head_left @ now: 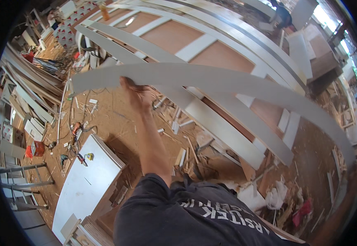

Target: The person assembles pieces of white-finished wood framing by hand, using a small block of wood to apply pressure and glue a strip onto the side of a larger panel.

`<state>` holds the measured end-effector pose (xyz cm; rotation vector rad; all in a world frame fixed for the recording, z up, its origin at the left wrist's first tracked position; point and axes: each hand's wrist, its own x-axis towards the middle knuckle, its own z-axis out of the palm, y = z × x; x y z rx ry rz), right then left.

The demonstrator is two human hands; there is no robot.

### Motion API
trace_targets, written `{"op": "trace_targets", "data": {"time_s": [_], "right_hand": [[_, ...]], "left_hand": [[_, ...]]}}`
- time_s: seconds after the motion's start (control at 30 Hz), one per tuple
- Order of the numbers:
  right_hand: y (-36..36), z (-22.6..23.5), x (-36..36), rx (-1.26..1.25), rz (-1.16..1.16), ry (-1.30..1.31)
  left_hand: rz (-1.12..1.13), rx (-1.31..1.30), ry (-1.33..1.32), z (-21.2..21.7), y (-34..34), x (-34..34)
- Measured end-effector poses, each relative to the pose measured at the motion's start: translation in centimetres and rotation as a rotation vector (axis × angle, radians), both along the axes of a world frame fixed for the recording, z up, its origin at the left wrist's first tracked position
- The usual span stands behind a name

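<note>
A long white board [211, 78] stretches across in front of me, bowed by the lens, held up above the workbench. My left hand [138, 93] is closed on its near edge, toward the left end. At the far right my right hand [354, 180] grips the other end; it is dark and partly blurred near the rim of the picture. Beneath the held board, loose white strips [223, 127] lie slantwise over a large panel [168, 37] with brown fields and a white frame.
To the left stands a stack of white-topped sheets [86, 176] with a small tool on it. Long boards [30, 78] lean at the far left beside a metal ladder-like frame [22, 180]. Offcuts and a red power tool [76, 128] litter the floor. Another person [283, 16] is at the back right.
</note>
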<state>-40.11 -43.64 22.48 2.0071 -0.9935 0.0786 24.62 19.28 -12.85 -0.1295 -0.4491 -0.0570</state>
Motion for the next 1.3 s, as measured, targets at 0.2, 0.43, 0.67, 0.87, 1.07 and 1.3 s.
{"op": "trace_targets", "data": {"time_s": [0.2, 0.43, 0.67, 0.87, 1.07, 1.3], "right_hand": [[-5.6, -9.2, -11.4, 0.252, -0.242, 0.005], [-9.6, -13.1, -28.2, 0.402, -0.361, 0.099], [-10.1, -11.5, -35.8, 0.33, -0.571, 0.006], [-7.1, -10.1, -32.5, 0.302, -0.693, 0.071], [-4.2, -8.7, -28.9, 0.311, -0.729, 0.226], [-1.4, -7.5, -27.0, 0.329, -0.759, 0.337]], "left_hand": [[0.44, 0.731, 0.707, -2.2, -2.9, -2.3], [0.387, 1.168, 0.955, -8.5, -12.7, -13.9], [0.141, 1.311, 0.912, -14.2, -18.5, -16.5], [0.177, 1.553, 1.032, -14.1, -19.2, -14.6], [0.152, 1.493, 1.067, -13.9, -18.3, -13.0], [0.176, 1.505, 1.034, -13.5, -18.2, -13.1]]}}
